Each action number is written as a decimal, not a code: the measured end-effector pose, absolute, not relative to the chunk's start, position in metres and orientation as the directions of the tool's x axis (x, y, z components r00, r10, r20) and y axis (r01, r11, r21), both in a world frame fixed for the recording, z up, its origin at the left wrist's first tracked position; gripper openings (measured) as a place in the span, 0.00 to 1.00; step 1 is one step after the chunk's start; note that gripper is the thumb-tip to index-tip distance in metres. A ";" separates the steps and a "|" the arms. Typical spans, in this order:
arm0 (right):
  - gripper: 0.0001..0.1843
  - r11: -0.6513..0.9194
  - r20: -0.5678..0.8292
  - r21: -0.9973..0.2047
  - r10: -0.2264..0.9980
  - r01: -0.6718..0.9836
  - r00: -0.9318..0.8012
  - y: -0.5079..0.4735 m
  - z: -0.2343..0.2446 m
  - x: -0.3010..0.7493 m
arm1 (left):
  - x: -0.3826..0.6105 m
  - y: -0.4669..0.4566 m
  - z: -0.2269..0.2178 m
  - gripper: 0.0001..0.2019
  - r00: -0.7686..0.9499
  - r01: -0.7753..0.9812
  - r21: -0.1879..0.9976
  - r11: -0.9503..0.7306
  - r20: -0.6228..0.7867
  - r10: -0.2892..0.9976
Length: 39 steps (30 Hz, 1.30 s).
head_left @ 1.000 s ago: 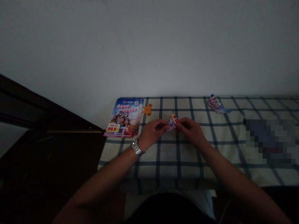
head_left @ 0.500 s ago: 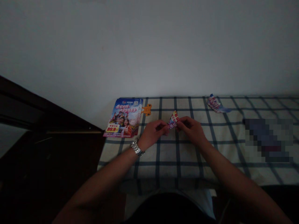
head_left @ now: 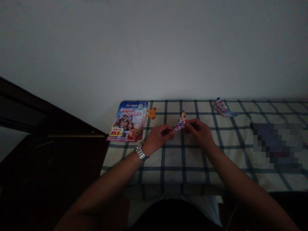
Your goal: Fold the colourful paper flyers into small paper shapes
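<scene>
A small folded piece of printed paper (head_left: pixel 181 123), purple, white and yellow with red lettering, is held up over the checked cloth with its point upward. My right hand (head_left: pixel 200 132) pinches its right side between thumb and fingers. The fingertips of my left hand (head_left: pixel 159 137) are closed at its lower left corner; a silver watch is on that wrist. To the left lies a stack of flyers (head_left: pixel 127 122), blue and pink, with a large price on the top one.
Beside the flyers is an orange cartoon-shaped piece (head_left: pixel 151 113). A crumpled strip of printed paper (head_left: pixel 222 108) lies at the back right. Farther right sits a blurred-out dark object (head_left: pixel 274 146). The checked cloth (head_left: pixel 154 175) covers the table, which stands against a wall.
The folded paper has tilted and shifted slightly right, and my right hand has moved a little right with it. My left hand has stayed nearly in place.
</scene>
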State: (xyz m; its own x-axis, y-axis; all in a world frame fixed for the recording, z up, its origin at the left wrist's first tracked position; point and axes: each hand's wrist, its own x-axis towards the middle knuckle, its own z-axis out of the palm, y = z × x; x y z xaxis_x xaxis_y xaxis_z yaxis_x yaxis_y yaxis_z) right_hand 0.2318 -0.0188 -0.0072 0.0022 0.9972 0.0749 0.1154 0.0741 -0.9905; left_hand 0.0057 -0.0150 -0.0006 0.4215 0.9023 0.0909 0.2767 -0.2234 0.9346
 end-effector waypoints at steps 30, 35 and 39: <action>0.17 0.072 0.071 -0.993 0.997 0.096 -0.020 -0.020 -0.006 0.228 | 0.006 -0.016 0.005 0.10 0.375 0.363 0.893 -0.264 0.120 0.919; 0.19 0.073 0.070 -0.991 0.997 0.109 -0.027 -0.020 -0.006 0.229 | 0.006 -0.017 0.003 0.12 0.377 0.356 0.891 -0.283 0.140 0.916; 0.18 0.079 0.075 -0.991 0.996 0.112 -0.037 -0.020 -0.007 0.229 | 0.006 -0.017 0.001 0.12 0.390 0.359 0.885 -0.295 0.145 0.910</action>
State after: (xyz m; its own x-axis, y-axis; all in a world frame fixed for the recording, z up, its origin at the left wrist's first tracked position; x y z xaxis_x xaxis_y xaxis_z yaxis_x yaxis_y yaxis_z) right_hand 0.2294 -0.0199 -0.0070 -0.0366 0.9965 0.0754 0.1125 0.0791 -0.9905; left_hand 0.0062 -0.0168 0.0007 0.3897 0.9095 0.1445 0.3594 -0.2947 0.8854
